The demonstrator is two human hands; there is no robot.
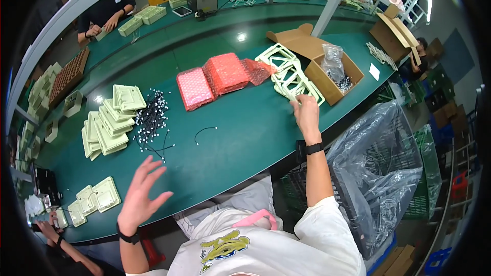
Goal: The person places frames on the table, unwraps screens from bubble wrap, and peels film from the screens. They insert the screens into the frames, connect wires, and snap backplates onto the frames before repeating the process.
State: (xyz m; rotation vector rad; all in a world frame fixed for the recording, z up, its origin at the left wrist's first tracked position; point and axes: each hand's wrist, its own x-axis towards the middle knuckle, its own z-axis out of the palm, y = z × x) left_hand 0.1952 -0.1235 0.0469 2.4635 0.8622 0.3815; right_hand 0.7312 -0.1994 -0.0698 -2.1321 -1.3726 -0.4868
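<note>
My right hand (pixel 307 115) reaches to the pile of pale green plastic frames (pixel 289 69), its fingers closed on the near edge of one of them. Over the table's near side hovers my left hand (pixel 141 194), fingers spread and holding nothing. Beyond it lie a heap of short black cables with white ends (pixel 151 115) and a single loose black cable (pixel 205 129). Left of the heap, pale green plastic housings (pixel 110 122) are stacked in leaning rows. Red bubble-wrap packs (pixel 225 73) sit in the middle of the green table (pixel 230 148).
Beside the frames stands an open cardboard box (pixel 327 79) with a clear bag and small parts inside. A black crate lined with clear plastic (pixel 376 174) is below the table edge at right. More housings (pixel 97 197) lie near left, by a co-worker's hands. Other people work across the table.
</note>
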